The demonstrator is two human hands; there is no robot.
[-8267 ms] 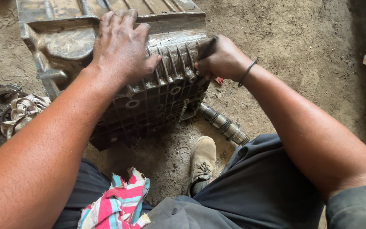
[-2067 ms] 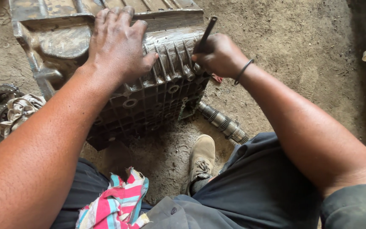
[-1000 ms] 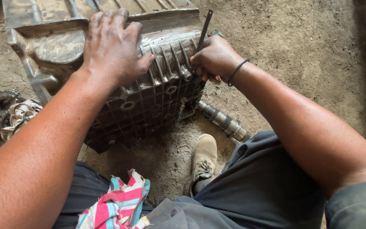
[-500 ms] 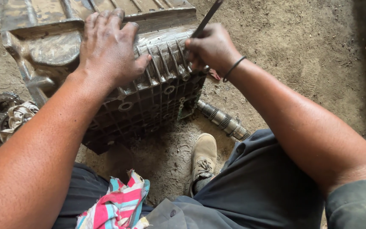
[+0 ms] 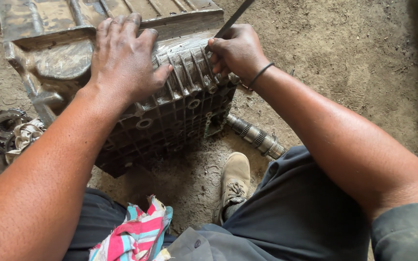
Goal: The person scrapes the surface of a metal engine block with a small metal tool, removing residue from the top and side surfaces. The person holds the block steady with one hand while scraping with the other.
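Ribbed, greasy metal casing sits on the dirt floor before us, our left hand spread flat on it, our right hand gripping one thin dark rod, now tilted steeper than before, one grooved steel shaft lying alongside.

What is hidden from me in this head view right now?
- Thin dark tool: top cut off by the frame edge, tip buried in the right hand.
- Ribbed metal housing: surface under the left hand covered.
- Splined shaft: inner end hidden behind the housing.
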